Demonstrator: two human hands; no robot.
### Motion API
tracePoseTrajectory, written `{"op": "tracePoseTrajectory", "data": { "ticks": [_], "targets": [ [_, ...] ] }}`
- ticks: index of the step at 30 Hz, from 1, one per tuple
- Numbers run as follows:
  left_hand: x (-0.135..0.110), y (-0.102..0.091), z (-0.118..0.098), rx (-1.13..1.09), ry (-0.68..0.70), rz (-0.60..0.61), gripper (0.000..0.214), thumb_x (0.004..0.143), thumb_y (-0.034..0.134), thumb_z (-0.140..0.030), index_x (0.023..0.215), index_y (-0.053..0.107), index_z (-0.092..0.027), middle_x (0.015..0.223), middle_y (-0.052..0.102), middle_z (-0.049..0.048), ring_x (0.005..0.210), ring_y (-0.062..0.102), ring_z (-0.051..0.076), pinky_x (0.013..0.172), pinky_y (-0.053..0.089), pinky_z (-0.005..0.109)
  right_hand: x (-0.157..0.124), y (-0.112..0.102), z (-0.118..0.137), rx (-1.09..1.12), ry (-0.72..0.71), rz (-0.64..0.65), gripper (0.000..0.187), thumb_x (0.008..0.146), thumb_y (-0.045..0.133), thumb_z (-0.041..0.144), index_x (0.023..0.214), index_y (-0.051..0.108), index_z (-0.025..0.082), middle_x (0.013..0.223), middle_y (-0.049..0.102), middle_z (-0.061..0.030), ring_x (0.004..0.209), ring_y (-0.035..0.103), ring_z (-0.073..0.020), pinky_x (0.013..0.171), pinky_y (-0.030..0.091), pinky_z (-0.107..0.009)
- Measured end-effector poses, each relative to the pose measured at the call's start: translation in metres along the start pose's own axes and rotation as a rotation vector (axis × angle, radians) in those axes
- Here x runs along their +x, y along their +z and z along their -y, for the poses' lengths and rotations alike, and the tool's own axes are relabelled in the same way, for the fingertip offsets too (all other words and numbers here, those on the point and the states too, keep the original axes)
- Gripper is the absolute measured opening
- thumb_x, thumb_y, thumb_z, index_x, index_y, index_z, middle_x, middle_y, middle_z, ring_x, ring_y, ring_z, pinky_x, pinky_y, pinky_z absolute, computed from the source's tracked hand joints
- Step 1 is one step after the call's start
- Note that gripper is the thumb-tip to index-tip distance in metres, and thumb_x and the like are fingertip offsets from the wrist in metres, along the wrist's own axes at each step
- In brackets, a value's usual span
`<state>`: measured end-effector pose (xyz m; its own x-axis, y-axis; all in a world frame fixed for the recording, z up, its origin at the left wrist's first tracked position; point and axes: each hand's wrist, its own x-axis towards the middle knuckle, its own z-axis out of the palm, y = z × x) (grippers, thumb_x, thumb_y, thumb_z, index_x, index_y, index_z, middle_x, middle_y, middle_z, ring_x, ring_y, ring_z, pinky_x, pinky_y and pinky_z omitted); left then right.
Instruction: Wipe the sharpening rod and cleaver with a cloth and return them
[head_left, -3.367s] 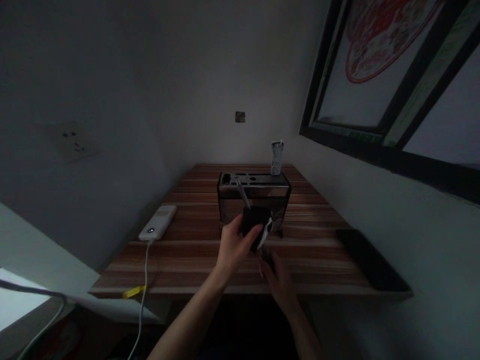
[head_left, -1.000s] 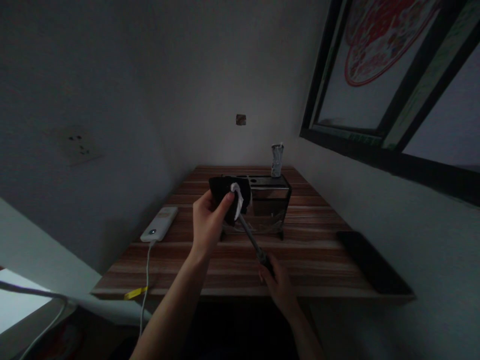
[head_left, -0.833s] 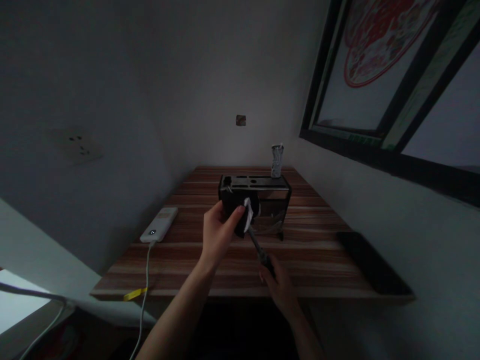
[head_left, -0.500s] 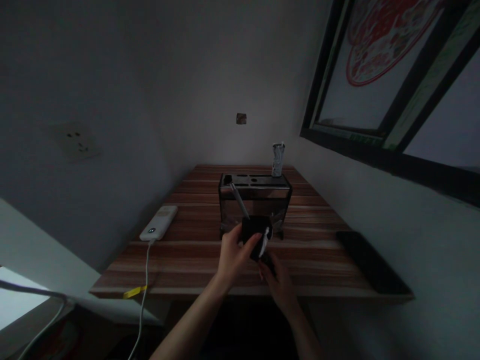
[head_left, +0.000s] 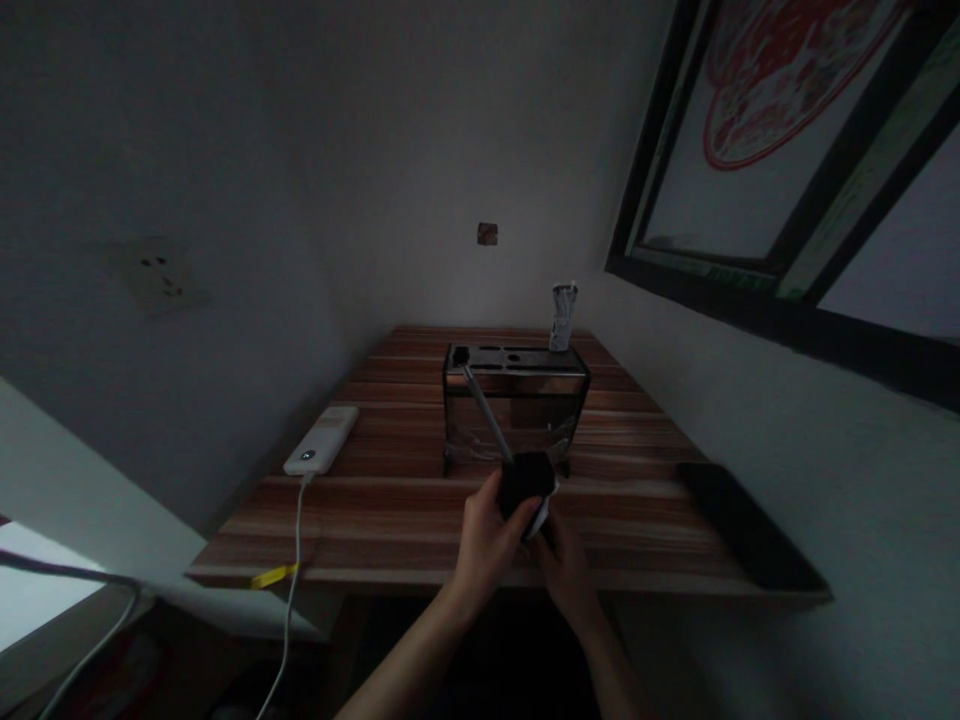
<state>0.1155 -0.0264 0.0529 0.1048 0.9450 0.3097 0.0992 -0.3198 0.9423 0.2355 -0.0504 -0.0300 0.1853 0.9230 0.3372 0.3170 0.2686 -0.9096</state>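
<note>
Got the left hand [head_left: 486,532] clamped on a dark cloth [head_left: 525,478] around a thin rod [head_left: 480,408], right up against the right hand [head_left: 568,568] gripping its near end over the table's [head_left: 375,525] front edge, long axis running away-left toward the rack's [head_left: 525,405] top corner.

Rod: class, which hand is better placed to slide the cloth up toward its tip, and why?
Left. The left hand holds the dark cloth around the rod, with bare rod ahead of it. The right hand sits lower, gripping the rod's near end, so it probably only steadies.
</note>
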Motion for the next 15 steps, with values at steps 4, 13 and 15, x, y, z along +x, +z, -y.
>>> {"op": "tracePoseTrajectory", "data": {
  "ticks": [4,13,15],
  "targets": [
    [0.0002,0.0005,0.0032,-0.012,-0.010,-0.030,0.026,0.073,0.063,-0.028,0.094,0.063,-0.014,0.084,0.070,0.0044,0.078,0.063,0.017,0.071,0.049,0.024,0.0000,-0.0003,-0.0001,-0.027,0.018,0.019,0.045,0.083,0.051,0.045,0.119,0.056,0.018,0.117,0.063,-0.0123,0.107,0.059,-0.0268,0.091,0.045,-0.041],
    [0.0051,-0.0046,-0.0023,-0.026,-0.054,-0.038,0.021,0.067,0.069,-0.027,0.083,0.063,-0.014,0.074,0.069,0.0021,0.071,0.062,0.016,0.063,0.048,0.022,0.0010,-0.0022,0.0064,-0.027,0.027,0.041,0.044,0.084,0.049,0.044,0.118,0.056,0.017,0.116,0.063,-0.0125,0.106,0.059,-0.0264,0.091,0.045,-0.042],
    [0.0064,-0.0049,-0.0034,-0.042,-0.062,-0.039,0.022,0.067,0.069,-0.027,0.083,0.063,-0.014,0.075,0.069,0.0023,0.070,0.063,0.016,0.062,0.049,0.022,0.0019,-0.0025,0.0095,-0.025,0.031,0.057,0.044,0.084,0.049,0.044,0.117,0.056,0.017,0.115,0.064,-0.0128,0.105,0.060,-0.0262,0.091,0.045,-0.042]
  ]
}}
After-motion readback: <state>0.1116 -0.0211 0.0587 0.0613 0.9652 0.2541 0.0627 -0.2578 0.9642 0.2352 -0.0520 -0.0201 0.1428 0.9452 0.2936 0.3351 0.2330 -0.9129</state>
